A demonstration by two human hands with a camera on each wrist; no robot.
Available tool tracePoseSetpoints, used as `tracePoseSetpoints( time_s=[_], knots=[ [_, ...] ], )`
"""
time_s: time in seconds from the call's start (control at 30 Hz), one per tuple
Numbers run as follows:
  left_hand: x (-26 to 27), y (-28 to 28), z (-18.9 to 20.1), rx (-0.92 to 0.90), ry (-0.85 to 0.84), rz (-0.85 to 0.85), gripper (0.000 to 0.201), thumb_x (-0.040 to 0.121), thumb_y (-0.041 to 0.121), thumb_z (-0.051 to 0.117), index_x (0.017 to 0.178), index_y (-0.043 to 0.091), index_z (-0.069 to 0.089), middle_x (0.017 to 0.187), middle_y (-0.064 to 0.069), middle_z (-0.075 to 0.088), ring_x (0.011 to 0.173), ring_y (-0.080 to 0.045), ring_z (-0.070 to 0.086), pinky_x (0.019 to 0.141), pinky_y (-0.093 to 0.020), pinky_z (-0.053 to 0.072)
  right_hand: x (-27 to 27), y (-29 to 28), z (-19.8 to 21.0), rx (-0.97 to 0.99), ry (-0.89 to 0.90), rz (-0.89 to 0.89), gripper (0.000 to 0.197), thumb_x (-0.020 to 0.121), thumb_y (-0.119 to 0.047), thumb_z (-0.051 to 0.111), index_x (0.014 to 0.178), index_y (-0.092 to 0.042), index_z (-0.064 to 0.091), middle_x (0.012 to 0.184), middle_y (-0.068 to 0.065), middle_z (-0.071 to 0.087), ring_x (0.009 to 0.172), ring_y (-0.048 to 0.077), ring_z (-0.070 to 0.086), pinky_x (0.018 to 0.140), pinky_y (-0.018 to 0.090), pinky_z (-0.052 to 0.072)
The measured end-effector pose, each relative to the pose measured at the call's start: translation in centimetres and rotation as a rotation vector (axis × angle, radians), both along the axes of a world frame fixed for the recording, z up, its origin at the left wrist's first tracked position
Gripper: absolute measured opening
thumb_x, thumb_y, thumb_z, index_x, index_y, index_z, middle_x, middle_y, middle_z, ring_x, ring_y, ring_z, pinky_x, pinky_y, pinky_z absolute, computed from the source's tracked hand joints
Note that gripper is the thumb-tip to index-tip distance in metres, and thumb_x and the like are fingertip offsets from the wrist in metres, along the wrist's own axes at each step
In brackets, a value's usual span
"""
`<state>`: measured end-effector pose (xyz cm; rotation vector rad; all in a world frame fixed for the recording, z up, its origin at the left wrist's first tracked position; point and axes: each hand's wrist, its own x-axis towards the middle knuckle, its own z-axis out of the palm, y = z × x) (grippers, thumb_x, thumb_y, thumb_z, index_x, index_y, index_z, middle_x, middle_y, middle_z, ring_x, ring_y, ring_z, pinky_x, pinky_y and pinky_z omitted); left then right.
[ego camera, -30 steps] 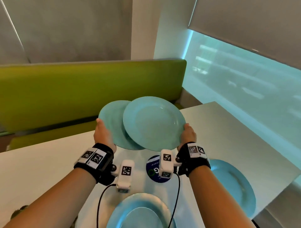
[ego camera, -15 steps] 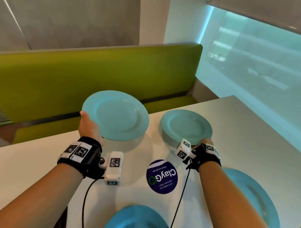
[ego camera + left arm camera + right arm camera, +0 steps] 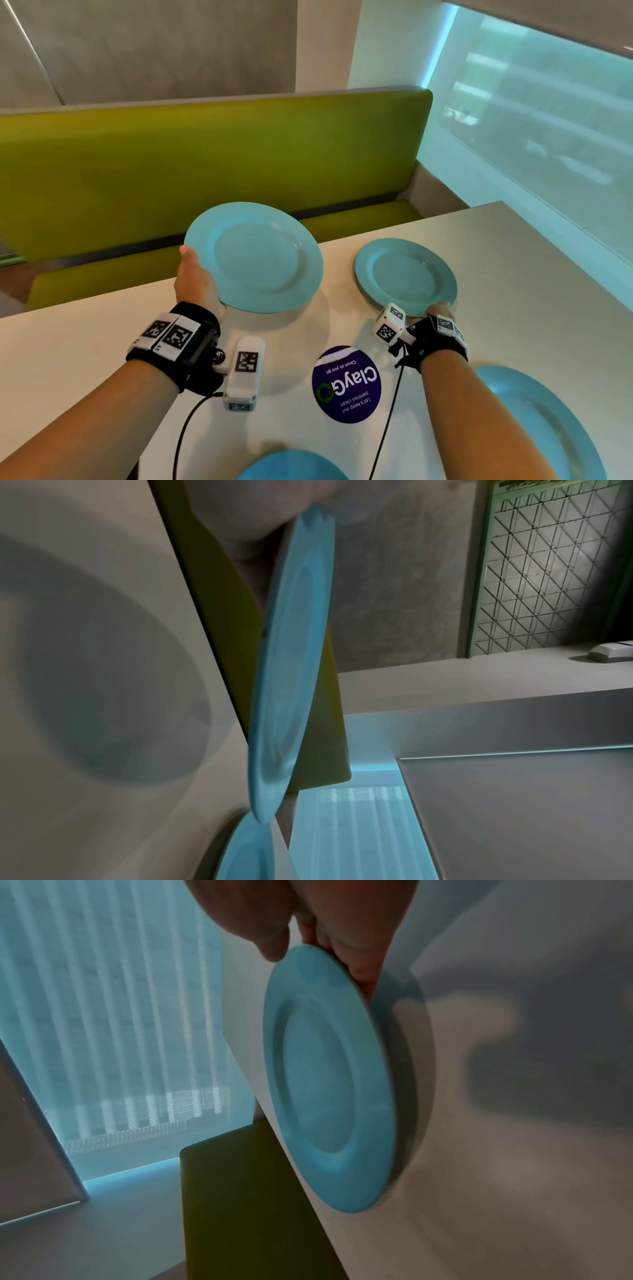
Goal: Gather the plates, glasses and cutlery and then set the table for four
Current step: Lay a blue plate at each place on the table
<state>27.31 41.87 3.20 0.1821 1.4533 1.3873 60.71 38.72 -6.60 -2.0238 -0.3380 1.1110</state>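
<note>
while both hands hold plates, a round sticker (image 3: pixel 346 384) (purple) lies between the wrists.

Bare forearms wear black wristbands (image 3: pixel 191 337) bearing white tagged, cabled cameras (image 3: pixel 244 373).

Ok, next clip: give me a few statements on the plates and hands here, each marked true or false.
1. The left hand holds a blue plate up off the table. True; its shadow lies on the tabletop below it.
2. The right hand is empty and raised high over the table. False; it grips the near rim of a second plate, low at the table's far edge.
3. Four blue plates are in view. True; two more sit cut off by the frame, one at the bottom, one at lower right.
4. Glasses stand beside the plates. False; no glasses or cutlery show.
5. The round purple sticker lies under the left-hand plate. False; it lies uncovered between the forearms.
</note>
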Motion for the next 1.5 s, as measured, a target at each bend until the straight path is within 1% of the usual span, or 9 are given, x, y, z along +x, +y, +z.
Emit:
tracePoseSetpoints(
  time_s=[0.1,0.3,0.47,0.63,0.77,1.0,1.2,1.3,1.5],
  knots=[
    [0.1,-0.3,0.0,0.000,-0.007,-0.008,0.049,0.092,0.057,0.035,0.131,0.030,0.049,0.120,0.000,0.064,0.103,-0.026,0.063,0.085,-0.042,0.052,0.5,0.1,0.1,0.011,0.134,-0.189,0.054,0.092,-0.053,0.031,0.132,-0.021,0.048,0.108,0.008,0.061,0.079,0.028,0.060,0.067,0.034,0.050],
    [0.4,-1.3,0.2,0.006,-0.041,-0.020,0.050,0.093,0.055,0.034,0.133,0.028,0.046,0.124,-0.002,0.062,0.106,-0.027,0.062,0.088,-0.043,0.051,-1.4,-0.8,2.4,-0.053,0.045,-0.130,0.059,0.087,-0.049,0.052,0.131,-0.009,0.047,0.109,0.014,0.061,0.073,0.028,0.061,0.055,0.030,0.045],
    [0.3,-2.1,0.4,0.001,-0.041,-0.030,0.051,0.093,0.055,0.035,0.134,0.028,0.046,0.125,-0.003,0.062,0.107,-0.028,0.062,0.092,-0.048,0.050,-6.2,0.1,3.2,0.059,-0.092,-0.029,0.065,0.088,-0.036,0.059,0.141,-0.007,0.035,0.135,0.014,0.049,0.121,0.030,0.051,0.105,0.040,0.039],
    [-0.1,-3.3,0.8,-0.017,-0.018,-0.099,0.051,0.094,0.052,0.036,0.131,0.020,0.048,0.117,-0.006,0.062,0.099,-0.029,0.060,0.089,-0.045,0.049,-14.2,0.2,5.9,0.293,0.344,0.106,0.034,0.099,-0.033,0.040,0.091,-0.007,0.059,0.078,0.007,0.060,0.074,0.024,0.056,0.075,0.040,0.052],
    [-1.9,-4.1,0.3,-0.043,0.027,-0.115,0.049,0.094,0.050,0.037,0.128,0.018,0.051,0.111,-0.006,0.062,0.094,-0.030,0.061,0.086,-0.044,0.049,-17.0,-0.2,5.9,0.334,0.598,-0.037,0.033,0.097,-0.033,0.041,0.096,-0.006,0.058,0.083,0.010,0.064,0.073,0.027,0.061,0.084,0.047,0.049],
    [-5.6,-5.3,-0.4,-0.151,0.167,-0.178,0.033,0.096,0.043,0.039,0.101,0.015,0.056,0.098,-0.011,0.061,0.074,-0.025,0.057,0.070,-0.033,0.048,-19.7,-1.4,3.4,0.186,0.478,0.054,0.034,0.099,-0.028,0.037,0.075,-0.010,0.054,0.083,0.013,0.060,0.085,0.029,0.056,0.086,0.051,0.049],
    [-9.9,-6.2,-0.4,-0.239,0.339,-0.059,0.033,0.095,0.036,0.045,0.078,0.008,0.047,0.073,-0.006,0.045,0.068,-0.024,0.046,0.076,-0.033,0.037,-21.5,-1.7,0.9,0.139,0.440,0.139,0.043,0.102,-0.033,0.028,0.112,-0.002,0.056,0.105,0.012,0.055,0.094,0.028,0.054,0.092,0.047,0.047],
    [-11.3,-7.1,-0.2,-0.228,0.325,-0.034,0.018,0.096,0.029,0.045,0.102,0.012,0.048,0.080,-0.007,0.050,0.064,-0.019,0.046,0.077,-0.034,0.040,-22.3,-1.9,0.2,0.078,0.485,0.199,0.048,0.103,-0.031,0.024,0.141,-0.004,0.033,0.132,0.011,0.047,0.106,0.024,0.049,0.098,0.041,0.045],
    [-13.7,-9.1,0.1,-0.178,0.238,-0.001,0.036,0.097,0.021,0.045,0.128,0.003,0.048,0.112,-0.009,0.050,0.095,-0.022,0.053,0.080,-0.034,0.049,-23.4,-1.6,-0.9,0.009,0.347,0.237,0.051,0.093,-0.020,0.054,0.135,0.000,0.033,0.136,0.018,0.048,0.122,0.032,0.051,0.094,0.037,0.047]
  ],
)
